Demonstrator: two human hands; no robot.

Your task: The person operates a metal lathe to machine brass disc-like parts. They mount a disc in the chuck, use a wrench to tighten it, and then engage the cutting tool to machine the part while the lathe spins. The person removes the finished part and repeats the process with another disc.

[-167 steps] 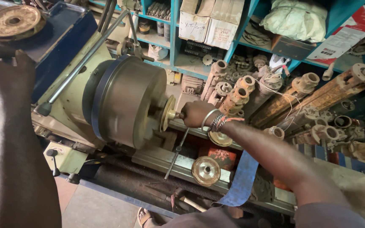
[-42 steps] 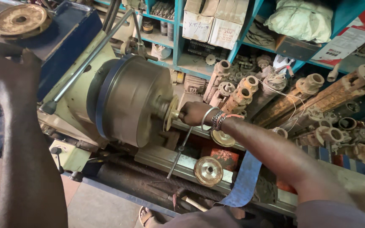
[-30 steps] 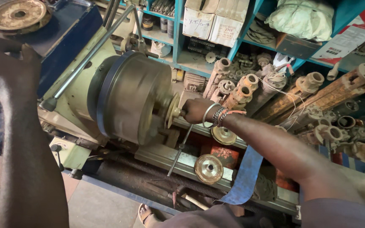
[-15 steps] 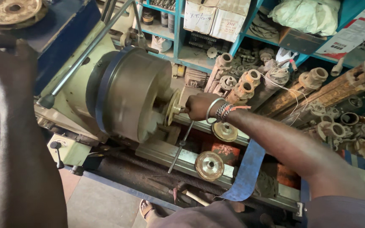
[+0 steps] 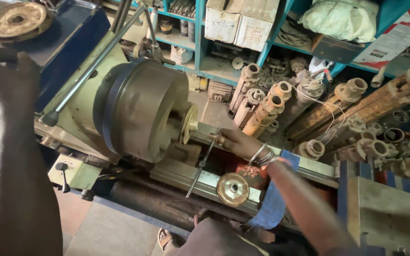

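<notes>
Your left hand (image 5: 5,78) is raised at the far left, fingers curled and holding nothing I can see, just beside the blue headstock cover (image 5: 67,42). Moving right, the big lathe chuck (image 5: 143,109) holds a brass disc (image 5: 189,124) at its face. Your right hand (image 5: 236,142) rests on the bed (image 5: 304,163) just beside that disc, fingers loosely closed; whether they pinch anything I cannot tell. This looks like checking the mounted piece; any adjustment calls for reaching back left to the disc.

The right hand (image 5: 236,142) is drawn back from the brass disc (image 5: 189,124) at the chuck (image 5: 143,109) face and is now rested lower, on the lathe bed (image 5: 205,178).
</notes>
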